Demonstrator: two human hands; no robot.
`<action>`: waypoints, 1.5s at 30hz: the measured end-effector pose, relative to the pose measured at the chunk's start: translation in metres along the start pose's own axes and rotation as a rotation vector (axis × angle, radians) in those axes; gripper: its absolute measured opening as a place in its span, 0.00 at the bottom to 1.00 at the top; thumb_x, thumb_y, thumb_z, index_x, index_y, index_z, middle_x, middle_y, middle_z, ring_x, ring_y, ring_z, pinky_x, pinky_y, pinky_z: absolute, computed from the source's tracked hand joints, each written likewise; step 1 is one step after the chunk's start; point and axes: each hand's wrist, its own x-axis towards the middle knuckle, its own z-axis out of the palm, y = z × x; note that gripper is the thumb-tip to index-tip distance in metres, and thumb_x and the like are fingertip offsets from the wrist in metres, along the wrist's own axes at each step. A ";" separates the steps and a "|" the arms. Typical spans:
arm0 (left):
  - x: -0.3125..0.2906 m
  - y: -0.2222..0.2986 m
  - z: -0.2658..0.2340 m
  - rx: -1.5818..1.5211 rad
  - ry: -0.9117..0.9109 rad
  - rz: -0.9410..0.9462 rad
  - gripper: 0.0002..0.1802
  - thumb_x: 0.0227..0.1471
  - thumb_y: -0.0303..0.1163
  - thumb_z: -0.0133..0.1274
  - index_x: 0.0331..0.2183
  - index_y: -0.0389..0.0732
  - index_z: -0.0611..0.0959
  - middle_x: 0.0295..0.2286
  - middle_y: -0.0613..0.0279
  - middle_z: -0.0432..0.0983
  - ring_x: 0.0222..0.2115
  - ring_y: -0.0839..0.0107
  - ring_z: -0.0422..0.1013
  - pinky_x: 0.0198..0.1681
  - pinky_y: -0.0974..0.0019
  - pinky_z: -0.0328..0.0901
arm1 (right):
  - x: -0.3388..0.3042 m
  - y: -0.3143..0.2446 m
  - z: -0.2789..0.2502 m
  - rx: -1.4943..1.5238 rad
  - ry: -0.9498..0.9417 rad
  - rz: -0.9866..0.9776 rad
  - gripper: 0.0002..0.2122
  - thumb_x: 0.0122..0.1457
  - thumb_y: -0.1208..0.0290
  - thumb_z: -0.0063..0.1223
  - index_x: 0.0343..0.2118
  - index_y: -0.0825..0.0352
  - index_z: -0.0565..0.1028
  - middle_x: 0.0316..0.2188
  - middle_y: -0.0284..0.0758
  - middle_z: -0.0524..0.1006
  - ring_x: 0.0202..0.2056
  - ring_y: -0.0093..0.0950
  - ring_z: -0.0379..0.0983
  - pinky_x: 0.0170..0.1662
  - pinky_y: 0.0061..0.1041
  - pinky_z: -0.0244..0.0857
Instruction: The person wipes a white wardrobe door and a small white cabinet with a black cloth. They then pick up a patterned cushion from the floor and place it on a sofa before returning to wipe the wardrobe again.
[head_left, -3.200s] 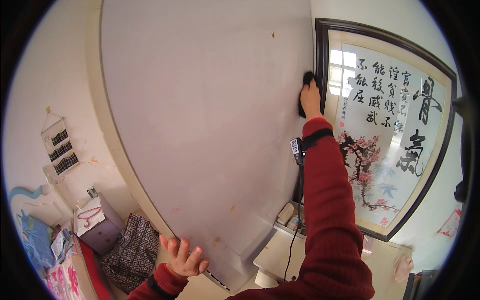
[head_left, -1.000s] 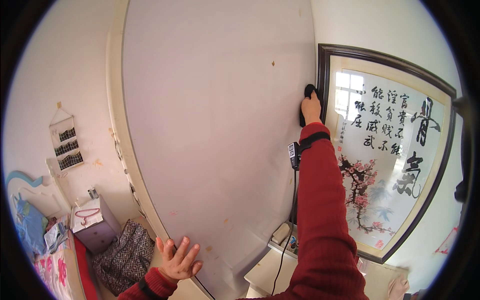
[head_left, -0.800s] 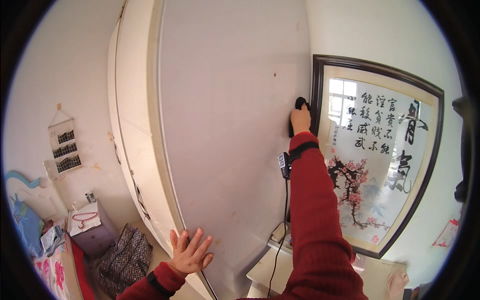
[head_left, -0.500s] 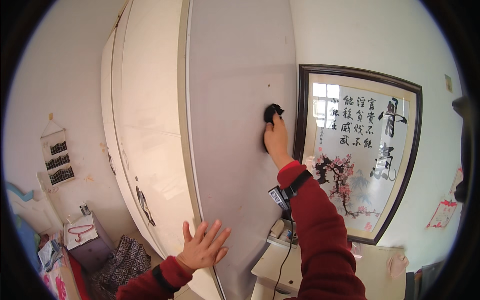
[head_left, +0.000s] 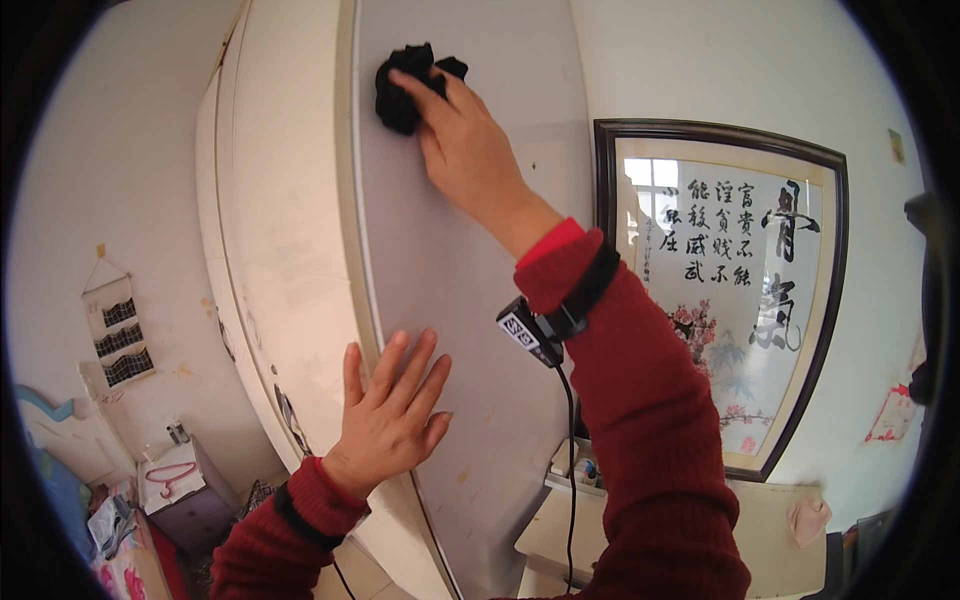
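Note:
My right hand point(head_left: 475, 150) presses a bunched black cloth point(head_left: 398, 95) against the upper part of the grey wardrobe side panel point(head_left: 500, 340), close to its left edge. The fingers curl over the cloth, and some of it pokes out beyond them. Lower down, my left hand point(head_left: 392, 412) is spread at the front corner of the wardrobe, its fingers apart over the edge strip between the cream door point(head_left: 290, 180) and the grey panel. It holds nothing. Both forearms wear red sleeves with black wrist straps; a small device with a cable hangs at the right wrist.
A dark-framed picture point(head_left: 835, 250) hangs on the wall to the right, above a cream cabinet point(head_left: 760, 510) with a pink cloth point(head_left: 809, 520). At lower left stand a nightstand point(head_left: 195, 500) with a pink hanger and a bed. A pocket organizer point(head_left: 121, 330) hangs on the left wall.
My right hand has carried the black cloth up and left across the panel, from near its right edge to its upper left. My left hand has moved up, still spread.

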 end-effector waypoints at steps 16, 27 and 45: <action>-0.002 0.004 0.009 0.181 -0.072 -0.038 0.24 0.48 0.46 0.48 0.43 0.42 0.81 0.53 0.50 0.66 0.61 0.45 0.46 0.61 0.37 0.31 | -0.063 0.281 -0.013 -0.353 0.004 0.638 0.20 0.56 0.70 0.39 0.54 0.59 0.67 0.46 0.49 0.69 0.45 0.50 0.68 0.46 0.42 0.65; -0.003 0.006 0.008 0.141 -0.082 -0.105 0.26 0.39 0.41 0.53 0.43 0.44 0.81 0.52 0.55 0.68 0.61 0.49 0.46 0.62 0.40 0.29 | -0.219 0.342 -0.038 -0.460 -0.105 1.076 0.21 0.54 0.70 0.39 0.53 0.65 0.69 0.39 0.55 0.75 0.43 0.50 0.71 0.46 0.41 0.65; -0.005 0.000 0.006 -0.076 0.017 -0.059 0.30 0.39 0.42 0.58 0.48 0.46 0.77 0.57 0.57 0.61 0.62 0.56 0.46 0.62 0.42 0.28 | 0.034 0.060 0.008 -0.126 0.048 0.342 0.23 0.54 0.76 0.41 0.54 0.53 0.68 0.42 0.45 0.70 0.43 0.46 0.68 0.44 0.40 0.65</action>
